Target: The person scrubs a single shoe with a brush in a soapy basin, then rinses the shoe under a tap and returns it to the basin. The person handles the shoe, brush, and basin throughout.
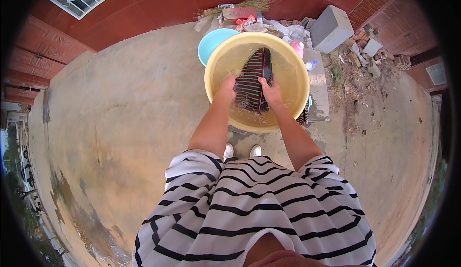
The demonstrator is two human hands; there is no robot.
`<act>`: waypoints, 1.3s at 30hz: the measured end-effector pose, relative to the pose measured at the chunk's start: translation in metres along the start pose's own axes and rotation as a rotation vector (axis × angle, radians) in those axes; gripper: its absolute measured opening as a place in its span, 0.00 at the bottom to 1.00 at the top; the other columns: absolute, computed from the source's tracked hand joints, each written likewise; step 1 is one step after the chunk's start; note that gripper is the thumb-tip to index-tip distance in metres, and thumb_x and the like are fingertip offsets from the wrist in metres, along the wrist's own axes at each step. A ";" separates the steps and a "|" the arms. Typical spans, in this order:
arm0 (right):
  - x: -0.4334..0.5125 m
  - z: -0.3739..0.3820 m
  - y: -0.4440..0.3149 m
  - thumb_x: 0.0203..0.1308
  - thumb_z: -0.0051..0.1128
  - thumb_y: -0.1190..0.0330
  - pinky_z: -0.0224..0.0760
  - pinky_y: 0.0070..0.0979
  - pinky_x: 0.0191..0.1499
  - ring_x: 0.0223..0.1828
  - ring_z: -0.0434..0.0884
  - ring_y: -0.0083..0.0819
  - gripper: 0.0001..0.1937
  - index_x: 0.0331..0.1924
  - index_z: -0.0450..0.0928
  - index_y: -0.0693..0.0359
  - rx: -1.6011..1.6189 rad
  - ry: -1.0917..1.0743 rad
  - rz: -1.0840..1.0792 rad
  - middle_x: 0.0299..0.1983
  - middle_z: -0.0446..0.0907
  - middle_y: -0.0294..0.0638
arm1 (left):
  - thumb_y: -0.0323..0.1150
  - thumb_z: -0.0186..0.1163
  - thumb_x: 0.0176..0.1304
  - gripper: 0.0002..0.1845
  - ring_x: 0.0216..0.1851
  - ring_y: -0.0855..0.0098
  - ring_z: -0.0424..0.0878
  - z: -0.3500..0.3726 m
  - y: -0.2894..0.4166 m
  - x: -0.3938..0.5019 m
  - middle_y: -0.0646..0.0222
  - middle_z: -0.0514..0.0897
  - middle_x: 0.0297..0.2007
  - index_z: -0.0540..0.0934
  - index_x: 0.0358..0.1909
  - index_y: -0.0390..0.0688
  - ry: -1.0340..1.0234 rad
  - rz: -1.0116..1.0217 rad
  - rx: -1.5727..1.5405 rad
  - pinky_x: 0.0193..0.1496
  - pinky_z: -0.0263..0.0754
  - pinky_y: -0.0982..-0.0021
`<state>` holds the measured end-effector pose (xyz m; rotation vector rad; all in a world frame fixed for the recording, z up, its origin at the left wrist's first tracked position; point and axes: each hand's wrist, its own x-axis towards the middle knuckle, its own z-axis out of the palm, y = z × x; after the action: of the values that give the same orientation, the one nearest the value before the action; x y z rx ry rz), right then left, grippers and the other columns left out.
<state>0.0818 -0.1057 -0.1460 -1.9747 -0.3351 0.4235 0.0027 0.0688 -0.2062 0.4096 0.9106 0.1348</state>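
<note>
A large yellow plastic basin (303,86) of cloudy water stands before me. In it lies a dark item with red and green stripes (252,73), partly under water; whether it is a bag or a shoe-like cover I cannot tell. My left hand (229,86) grips its left side, with the fingers hidden under water or behind it. On its right side rests my right hand (271,89), the thumb over the dark edge near a red piping line and the fingers out of sight.
Behind the basin's left rim is a light blue basin (212,45). To the right stand a pink bottle (297,48), a small clear bottle (311,65) and a grey block (332,28). A striped cloth (303,117) lies by the basin's lower right. Rubble (371,52) lies farther right.
</note>
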 end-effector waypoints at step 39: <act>-0.050 0.018 -0.044 0.68 0.42 0.42 0.82 0.42 0.55 0.47 0.87 0.40 0.31 0.58 0.78 0.60 1.107 -0.614 0.657 0.50 0.86 0.47 | 0.40 0.69 0.56 0.27 0.41 0.64 0.86 0.056 0.090 -0.189 0.58 0.88 0.39 0.80 0.55 0.36 0.101 0.837 1.480 0.46 0.79 0.62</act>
<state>0.0268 -0.0929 -0.1057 -0.7767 0.1901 1.3120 -0.0632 0.0811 0.0004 2.1704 0.7473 0.2264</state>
